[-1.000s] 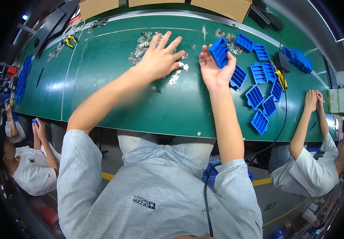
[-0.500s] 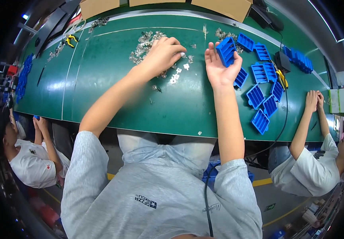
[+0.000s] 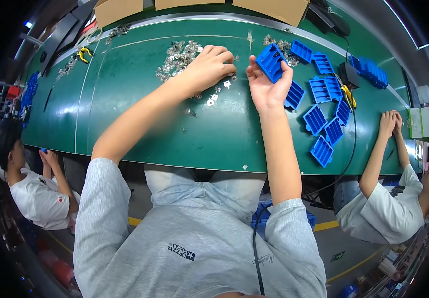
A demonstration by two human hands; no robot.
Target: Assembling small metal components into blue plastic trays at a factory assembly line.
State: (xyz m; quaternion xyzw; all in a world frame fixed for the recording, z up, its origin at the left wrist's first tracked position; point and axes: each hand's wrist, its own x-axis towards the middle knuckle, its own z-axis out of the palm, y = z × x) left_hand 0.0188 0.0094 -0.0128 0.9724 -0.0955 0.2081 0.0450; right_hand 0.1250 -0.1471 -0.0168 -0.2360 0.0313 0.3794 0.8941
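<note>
My right hand [image 3: 269,93] holds a blue plastic battery holder [image 3: 271,63] with several slots, gripped between thumb and fingers and tilted above the table. Small dark spots show in its slots, too small to make out. My left hand [image 3: 213,68] is palm down at the right edge of a heap of small metal contact pieces [image 3: 177,59]. Its thumb and fingers are bent together in a pinch, and what lies between the tips is mostly hidden. A few loose metal pieces [image 3: 211,101] lie just below this hand.
Several blue holders [image 3: 314,119] lie on the green table [image 3: 140,109] to the right, near yellow-handled pliers [image 3: 348,95] and a black cable [image 3: 355,134]. A second metal heap [image 3: 279,45] lies behind my right hand. Cardboard boxes [image 3: 269,10] line the back. People sit on both sides.
The blue holder has turned in my right hand, so its slots face me more openly. My left fingers have curled down closer to the table. The person at left has shifted their head.
</note>
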